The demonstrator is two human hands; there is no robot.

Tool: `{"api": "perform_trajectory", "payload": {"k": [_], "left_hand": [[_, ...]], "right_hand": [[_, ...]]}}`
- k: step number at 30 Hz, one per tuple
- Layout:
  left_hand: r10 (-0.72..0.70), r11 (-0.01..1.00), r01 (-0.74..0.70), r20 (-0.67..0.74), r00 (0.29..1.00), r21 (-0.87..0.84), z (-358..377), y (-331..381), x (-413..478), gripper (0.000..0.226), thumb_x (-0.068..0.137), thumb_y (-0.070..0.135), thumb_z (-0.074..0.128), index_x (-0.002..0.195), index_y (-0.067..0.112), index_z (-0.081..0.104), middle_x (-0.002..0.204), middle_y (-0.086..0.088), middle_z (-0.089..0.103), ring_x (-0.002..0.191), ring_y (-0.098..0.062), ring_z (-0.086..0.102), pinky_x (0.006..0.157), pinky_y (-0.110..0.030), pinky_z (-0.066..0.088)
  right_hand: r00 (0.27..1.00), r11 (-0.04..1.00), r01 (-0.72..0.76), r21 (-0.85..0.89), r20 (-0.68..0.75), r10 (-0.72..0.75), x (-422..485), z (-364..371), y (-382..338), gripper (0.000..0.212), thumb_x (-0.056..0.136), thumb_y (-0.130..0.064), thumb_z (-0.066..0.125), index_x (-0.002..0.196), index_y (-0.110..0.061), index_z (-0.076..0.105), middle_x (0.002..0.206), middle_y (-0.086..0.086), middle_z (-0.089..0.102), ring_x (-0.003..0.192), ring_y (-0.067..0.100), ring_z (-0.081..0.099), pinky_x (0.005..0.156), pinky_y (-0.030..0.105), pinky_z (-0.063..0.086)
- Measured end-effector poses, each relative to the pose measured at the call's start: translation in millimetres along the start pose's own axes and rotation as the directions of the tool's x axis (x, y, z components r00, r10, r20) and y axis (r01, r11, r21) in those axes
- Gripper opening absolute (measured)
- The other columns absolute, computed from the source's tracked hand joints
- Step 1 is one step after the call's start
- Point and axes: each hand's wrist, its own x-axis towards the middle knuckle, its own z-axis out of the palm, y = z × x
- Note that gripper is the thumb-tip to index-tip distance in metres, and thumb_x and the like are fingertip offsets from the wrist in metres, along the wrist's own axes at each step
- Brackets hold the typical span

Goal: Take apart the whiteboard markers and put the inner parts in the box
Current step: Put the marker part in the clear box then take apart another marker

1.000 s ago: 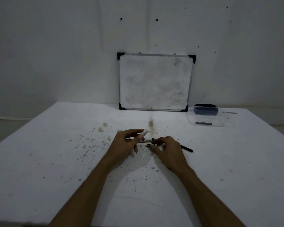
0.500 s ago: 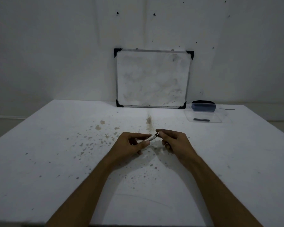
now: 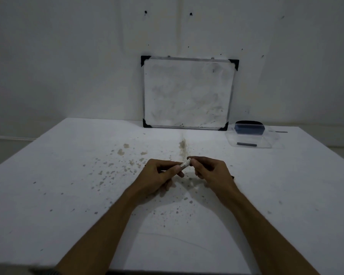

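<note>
My left hand (image 3: 160,175) grips a white whiteboard marker barrel (image 3: 185,164) just above the table's middle. My right hand (image 3: 211,171) pinches the barrel's far end with thumb and fingertips; what lies under those fingertips is hidden. A dark tip of another part (image 3: 233,177) pokes out from behind my right hand on the table. A clear plastic box (image 3: 266,144) stands at the back right, holding a dark thin inner part (image 3: 246,144).
The white table (image 3: 68,195) is speckled with brownish stains. A small whiteboard (image 3: 188,94) leans on the wall at the back. A dark blue eraser (image 3: 249,129) sits in the far end of the box.
Both hands have come together on the white barrel. My right hand left the dark piece on the table and took the barrel's end. The view shifted slightly.
</note>
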Motion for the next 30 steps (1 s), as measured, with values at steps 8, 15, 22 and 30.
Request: {"api": "perform_trajectory", "payload": {"k": [8,15,22,30], "left_hand": [[-0.062,0.996,0.061,-0.026,0.998,-0.071,6.0,3.2,7.7,0.022,0.103,0.038,0.065,0.101,0.026,0.084,0.072,0.004,0.079,0.046,-0.009,0.061,0.047,-0.022,0.049],[-0.219,0.839,0.086,-0.190,0.957,-0.537,8.1,17.7,23.3,0.022,0.106,0.021,0.061,0.112,0.008,0.078,0.106,-0.011,0.084,0.101,-0.029,0.080,0.078,-0.032,0.065],[-0.244,0.879,0.146,-0.166,0.955,-0.454,-5.0,18.3,37.4,0.024,0.107,0.025,0.060,0.116,0.008,0.074,0.107,-0.007,0.084,0.103,-0.022,0.080,0.094,-0.036,0.061],[-0.128,0.919,0.229,-0.305,0.944,0.322,-58.7,-12.2,81.0,0.037,0.107,0.039,0.056,0.127,0.013,0.072,0.118,0.001,0.080,0.114,-0.019,0.073,0.094,-0.027,0.054]], "right_hand": [[0.999,1.000,-0.017,0.004,-0.043,0.017,1.5,7.3,-0.8,0.025,0.094,-0.044,0.067,0.118,-0.039,0.073,0.093,-0.016,0.078,0.074,-0.003,0.067,0.066,0.014,0.052],[0.990,0.998,0.014,-0.069,-0.138,-0.023,-4.1,35.8,-12.2,0.036,0.086,-0.051,0.073,0.115,-0.033,0.063,0.094,-0.010,0.073,0.086,0.001,0.071,0.073,0.022,0.060],[0.991,0.994,-0.095,-0.049,-0.100,0.090,5.1,52.9,-18.1,0.034,0.088,-0.043,0.075,0.113,-0.020,0.075,0.098,-0.010,0.077,0.090,0.003,0.072,0.085,0.030,0.062],[0.990,0.918,-0.058,-0.392,-0.142,0.002,79.2,46.1,-30.5,0.024,0.088,-0.036,0.075,0.107,-0.022,0.076,0.089,-0.008,0.076,0.074,0.007,0.071,0.069,0.025,0.058]]}}
